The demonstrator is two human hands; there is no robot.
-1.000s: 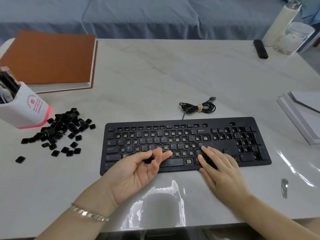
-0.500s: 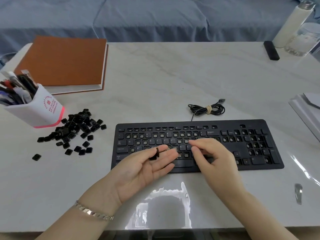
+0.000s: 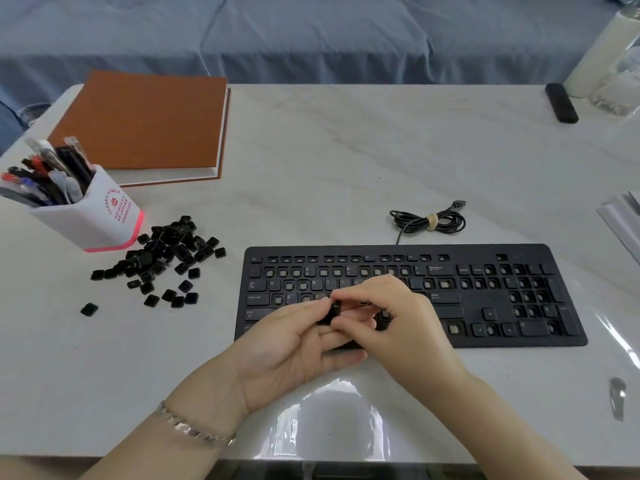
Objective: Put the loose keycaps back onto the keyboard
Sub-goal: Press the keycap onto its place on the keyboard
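At six o'clock on the pale marble-patterned surface [image 3: 346,150], both hands are meeting just above the left half of the flat black plastic keyboard [image 3: 502,299], which is lying toward four o'clock with many of its key sockets showing bare. The left hand [image 3: 294,351] is lying palm up with its fingers half curled, its thumb pressing a small black square plastic keycap [image 3: 334,310] against them. The right hand [image 3: 401,323], knuckles up, is pinching that same keycap between thumb and forefinger. Toward nine o'clock, well apart from the keyboard, a heap of loose black keycaps [image 3: 162,258] is sitting just beside a white pen holder with a pink base [image 3: 100,220]. A coiled black cable [image 3: 429,221] is resting near the keyboard's far edge, at about two o'clock.
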